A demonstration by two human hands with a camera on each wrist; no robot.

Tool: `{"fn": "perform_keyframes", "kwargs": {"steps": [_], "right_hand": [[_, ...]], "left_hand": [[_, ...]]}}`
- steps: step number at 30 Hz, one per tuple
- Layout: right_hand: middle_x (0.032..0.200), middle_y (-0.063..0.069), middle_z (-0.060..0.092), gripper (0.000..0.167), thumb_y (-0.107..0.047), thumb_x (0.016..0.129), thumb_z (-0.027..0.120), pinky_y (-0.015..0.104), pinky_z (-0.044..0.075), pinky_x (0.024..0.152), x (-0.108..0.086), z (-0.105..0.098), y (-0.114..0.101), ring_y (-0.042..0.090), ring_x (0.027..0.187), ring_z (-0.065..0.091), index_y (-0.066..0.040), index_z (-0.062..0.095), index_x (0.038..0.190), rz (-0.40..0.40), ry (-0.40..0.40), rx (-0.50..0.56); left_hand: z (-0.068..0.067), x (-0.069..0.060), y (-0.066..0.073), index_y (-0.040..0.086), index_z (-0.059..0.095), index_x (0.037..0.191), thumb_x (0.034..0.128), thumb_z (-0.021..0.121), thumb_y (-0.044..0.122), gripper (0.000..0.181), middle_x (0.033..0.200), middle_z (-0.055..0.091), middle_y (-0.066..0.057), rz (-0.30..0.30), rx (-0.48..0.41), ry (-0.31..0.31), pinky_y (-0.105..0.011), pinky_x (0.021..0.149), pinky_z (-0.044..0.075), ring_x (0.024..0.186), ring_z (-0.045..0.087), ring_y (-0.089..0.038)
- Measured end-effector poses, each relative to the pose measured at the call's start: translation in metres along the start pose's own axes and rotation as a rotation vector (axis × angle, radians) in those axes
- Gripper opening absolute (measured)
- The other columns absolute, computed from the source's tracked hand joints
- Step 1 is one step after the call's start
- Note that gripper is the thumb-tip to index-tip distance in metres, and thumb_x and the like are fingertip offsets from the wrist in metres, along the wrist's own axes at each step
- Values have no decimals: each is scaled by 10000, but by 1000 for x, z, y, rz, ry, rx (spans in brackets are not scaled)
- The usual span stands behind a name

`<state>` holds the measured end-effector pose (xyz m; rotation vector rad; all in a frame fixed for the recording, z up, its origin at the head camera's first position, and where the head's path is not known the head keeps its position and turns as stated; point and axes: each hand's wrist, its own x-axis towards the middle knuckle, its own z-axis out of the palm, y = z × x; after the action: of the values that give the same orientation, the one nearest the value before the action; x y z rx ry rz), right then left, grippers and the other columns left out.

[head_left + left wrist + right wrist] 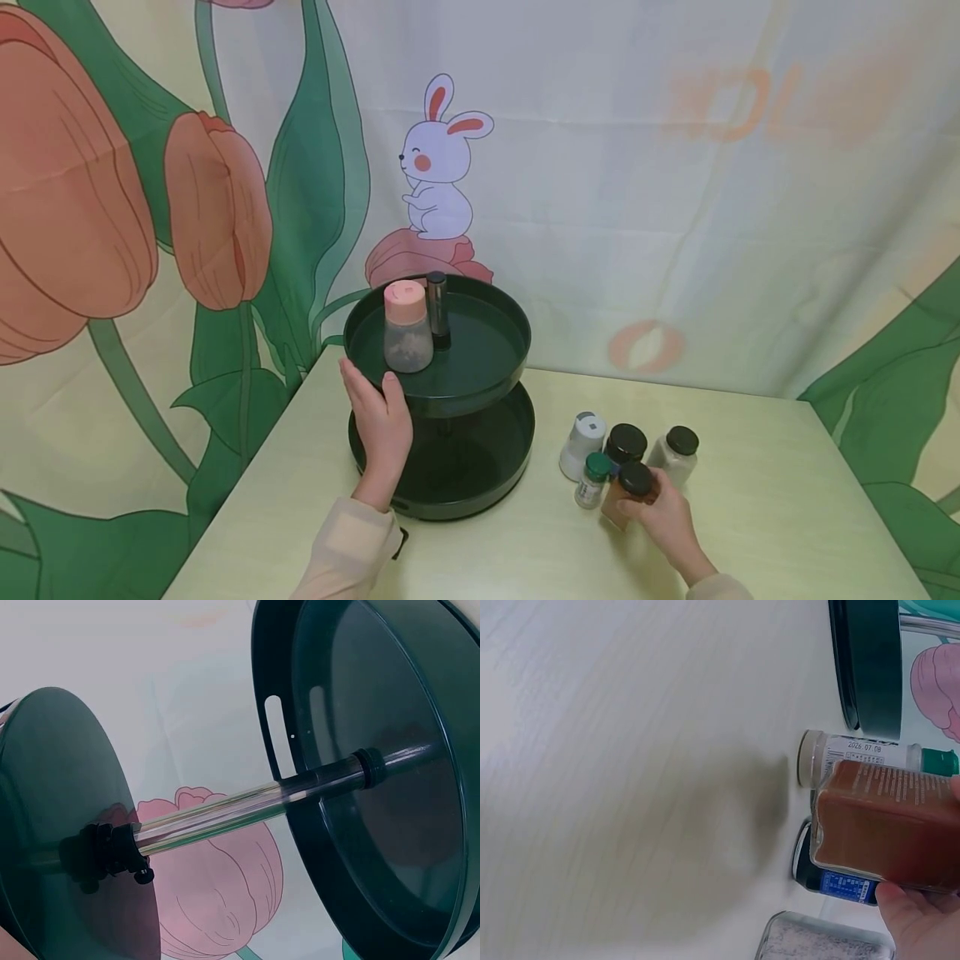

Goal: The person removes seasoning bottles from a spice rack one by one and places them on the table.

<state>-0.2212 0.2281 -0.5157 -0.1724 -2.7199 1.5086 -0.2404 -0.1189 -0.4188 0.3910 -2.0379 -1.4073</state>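
A dark green two-tier round rack point(442, 408) stands on the table. My left hand point(384, 429) rests against the left side of its upper tray, fingers extended and thumb near the rim. The left wrist view shows the clear centre post point(247, 806) between the tiers. My right hand point(667, 518) grips a square jar of reddish-brown spice point(885, 825) by its upper part, below the black lid point(636, 478). Whether the jar's base touches the table I cannot tell. Close behind it are a small green-capped jar point(592, 479) and a black-lidded jar with a blue label point(845, 886).
On the upper tray stand a pink-capped shaker point(407, 329) and a slim dark cylinder point(438, 308). A white-topped container point(582, 446) and a black-lidded jar with pale contents point(675, 454) stand near the right hand. A printed cloth point(570, 208) hangs behind the table.
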Motion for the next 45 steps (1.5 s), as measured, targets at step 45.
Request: {"fn": "perform_keyframes", "kwargs": {"steps": [45], "right_hand": [[1103, 284, 544, 538, -67, 709, 643, 439, 445, 840, 17, 11, 22, 354, 978, 553, 77, 410, 1172, 47, 50, -19]], "left_hand": [[1, 0, -1, 57, -25, 1421, 932, 333, 316, 659, 1495, -19, -95, -21, 9, -9, -430, 1102, 86, 1375, 5, -228]]}}
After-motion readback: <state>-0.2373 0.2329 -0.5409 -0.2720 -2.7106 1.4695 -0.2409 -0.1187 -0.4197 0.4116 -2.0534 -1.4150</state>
